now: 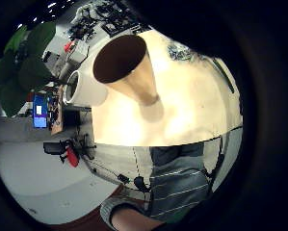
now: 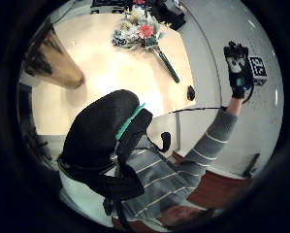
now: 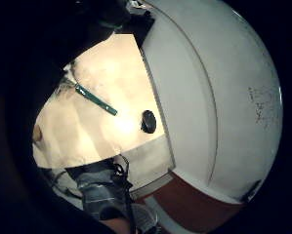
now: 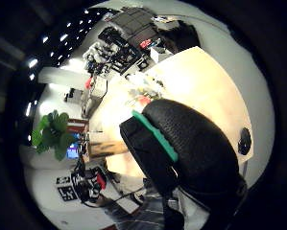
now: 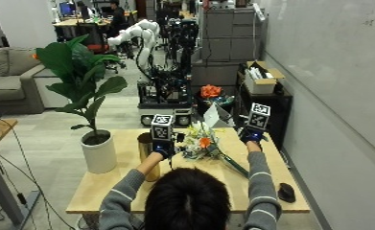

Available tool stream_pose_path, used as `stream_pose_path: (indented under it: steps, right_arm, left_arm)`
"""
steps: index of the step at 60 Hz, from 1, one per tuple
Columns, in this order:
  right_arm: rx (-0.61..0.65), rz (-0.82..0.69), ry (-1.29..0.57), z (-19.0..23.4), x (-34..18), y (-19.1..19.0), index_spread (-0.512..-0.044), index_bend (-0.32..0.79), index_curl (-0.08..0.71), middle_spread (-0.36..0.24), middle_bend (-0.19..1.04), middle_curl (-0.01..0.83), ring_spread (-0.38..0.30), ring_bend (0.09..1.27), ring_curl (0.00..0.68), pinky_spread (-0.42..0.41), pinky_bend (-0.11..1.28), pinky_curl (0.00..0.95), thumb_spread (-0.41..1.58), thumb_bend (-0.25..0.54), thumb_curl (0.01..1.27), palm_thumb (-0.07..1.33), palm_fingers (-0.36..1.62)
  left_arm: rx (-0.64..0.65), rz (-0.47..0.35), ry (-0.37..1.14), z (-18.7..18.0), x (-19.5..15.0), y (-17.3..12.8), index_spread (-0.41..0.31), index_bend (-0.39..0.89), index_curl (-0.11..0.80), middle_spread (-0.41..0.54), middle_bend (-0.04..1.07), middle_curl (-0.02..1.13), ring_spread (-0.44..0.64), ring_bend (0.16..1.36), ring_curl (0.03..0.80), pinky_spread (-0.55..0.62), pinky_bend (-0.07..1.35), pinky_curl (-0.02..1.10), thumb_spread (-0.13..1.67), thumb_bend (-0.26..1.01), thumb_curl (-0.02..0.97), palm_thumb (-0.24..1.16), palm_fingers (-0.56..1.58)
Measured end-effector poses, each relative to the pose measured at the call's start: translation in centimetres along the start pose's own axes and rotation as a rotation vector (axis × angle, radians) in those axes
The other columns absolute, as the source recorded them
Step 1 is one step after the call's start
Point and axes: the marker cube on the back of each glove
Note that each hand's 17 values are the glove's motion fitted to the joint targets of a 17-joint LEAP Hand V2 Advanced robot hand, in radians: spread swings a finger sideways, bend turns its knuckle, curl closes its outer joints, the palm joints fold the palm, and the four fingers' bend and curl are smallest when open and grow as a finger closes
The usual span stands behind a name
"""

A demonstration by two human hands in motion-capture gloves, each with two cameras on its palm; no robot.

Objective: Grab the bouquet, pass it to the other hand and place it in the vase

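The bouquet point(image 5: 201, 142), pale flowers with one orange bloom and a long green stem, lies on the wooden table point(image 5: 110, 187) between my two hands. A brass-coloured cone vase point(image 5: 146, 152) stands upright on the table's left part, partly behind my left forearm. My left hand point(image 5: 163, 146) is raised above the table beside the vase, with nothing in it. Raised at the bouquet's right, my right hand point(image 5: 251, 135) is also empty, fingers straight. The left palm views show the vase point(image 1: 129, 67) close by and the bouquet point(image 2: 137, 29) farther off. The stem point(image 3: 94, 100) shows in the right palm view.
A black mouse point(image 5: 287, 191) lies near the table's right front corner. A white planter point(image 5: 99, 152) with a large leafy plant stands on the floor off the table's left edge. A white wall runs along the right; a robot cart stands behind the table.
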Motion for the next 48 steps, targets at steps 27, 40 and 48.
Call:
stream_pose_path:
  steps: [27, 40, 48]
  right_arm:
    - [-0.212, 0.124, -0.089, 18.0, 4.2, 1.2, -0.322, 0.09, 0.125, 0.039, 0.33, 0.373, 0.137, 0.55, 0.311, 0.282, 0.57, 0.368, 1.17, -0.02, 0.22, 0.3, 0.21]
    - [-0.183, 0.095, -0.093, 22.7, 5.0, 1.5, -0.321, 0.15, 0.155, 0.036, 0.33, 0.376, 0.138, 0.48, 0.3, 0.287, 0.53, 0.356, 1.09, -0.031, 0.23, 0.26, 0.15]
    - [-0.234, 0.146, -0.054, 24.7, 5.8, 2.1, -0.342, 0.18, 0.205, 0.022, 0.28, 0.362, 0.144, 0.4, 0.278, 0.281, 0.45, 0.337, 1.02, -0.023, 0.25, 0.27, 0.04]
  left_arm:
    - [-0.095, 0.043, 0.013, 3.7, 0.7, -0.4, 0.079, 0.14, 0.281, 0.271, 0.19, 0.35, 0.38, 0.56, 0.269, 0.38, 0.41, 0.33, 1.06, -0.02, 0.277, 0.15, 0.2]
    - [-0.117, 0.057, 0.034, 5.5, 0.8, -1.7, 0.083, 0.14, 0.284, 0.271, 0.19, 0.35, 0.39, 0.56, 0.271, 0.38, 0.4, 0.33, 1.06, -0.02, 0.279, 0.15, 0.2]
    - [-0.061, 0.098, 0.039, 2.1, 2.7, 2.7, 0.084, 0.14, 0.286, 0.275, 0.19, 0.35, 0.39, 0.56, 0.271, 0.39, 0.39, 0.34, 1.06, -0.02, 0.278, 0.16, 0.2]
